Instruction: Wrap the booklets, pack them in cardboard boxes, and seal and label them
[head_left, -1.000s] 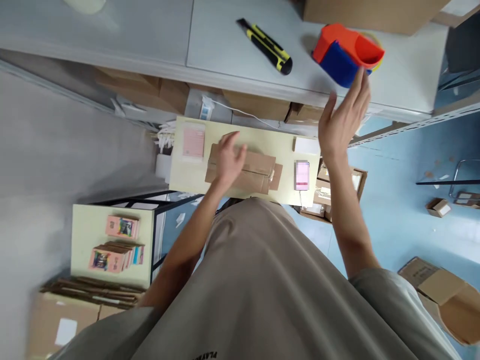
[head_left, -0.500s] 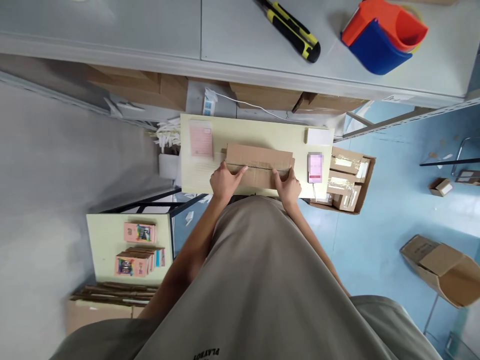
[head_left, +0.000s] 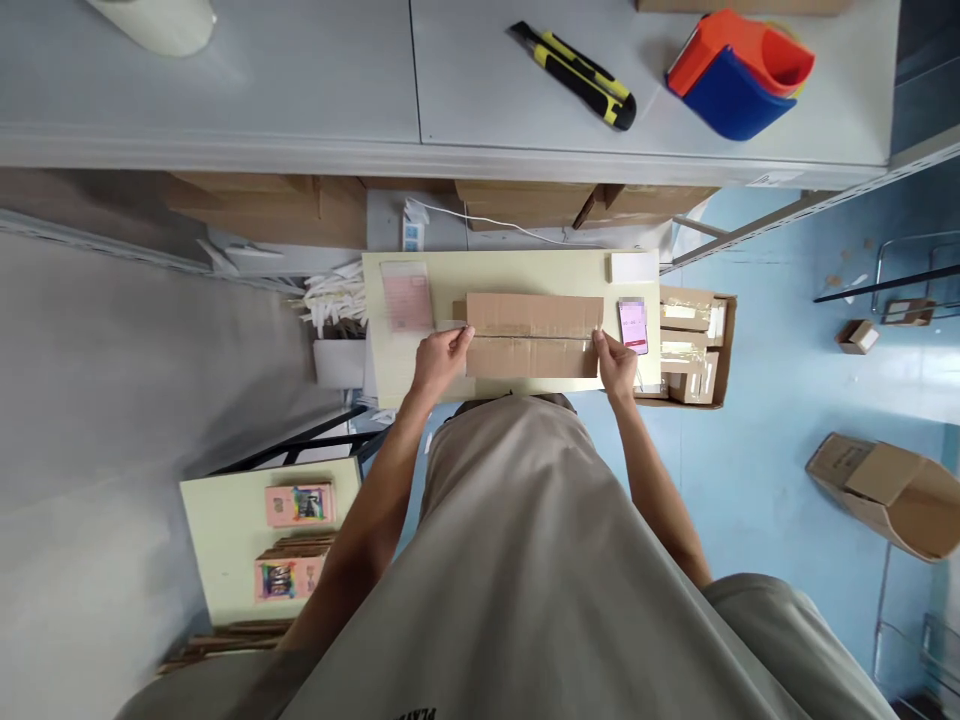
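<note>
A brown cardboard box [head_left: 534,318] lies on the pale yellow tabletop [head_left: 517,272], its two top flaps meeting along a lengthwise seam. My left hand [head_left: 441,362] pinches the box's left end where the seam meets the edge. At the opposite end my right hand [head_left: 616,366] has its thumb and fingers closed on the right edge by the seam. Just beyond my right hand lies a phone [head_left: 633,325] with a pink screen and a cable. Pink printed paper [head_left: 406,297] is left of the box, and a white box [head_left: 632,267] sits at the back right.
Above, a grey shelf [head_left: 300,90] holds a yellow-black utility knife [head_left: 577,75] and an orange-blue tape dispenser [head_left: 739,75]. A carton of small boxes [head_left: 721,350] stands right of the table. A side table [head_left: 217,530] with pink packs is lower left; an open carton [head_left: 889,490] lies right.
My hands have moved apart, from the near side of the box out to its two ends. The box flaps now lie flatter and meet along the seam. The view has shifted slightly.
</note>
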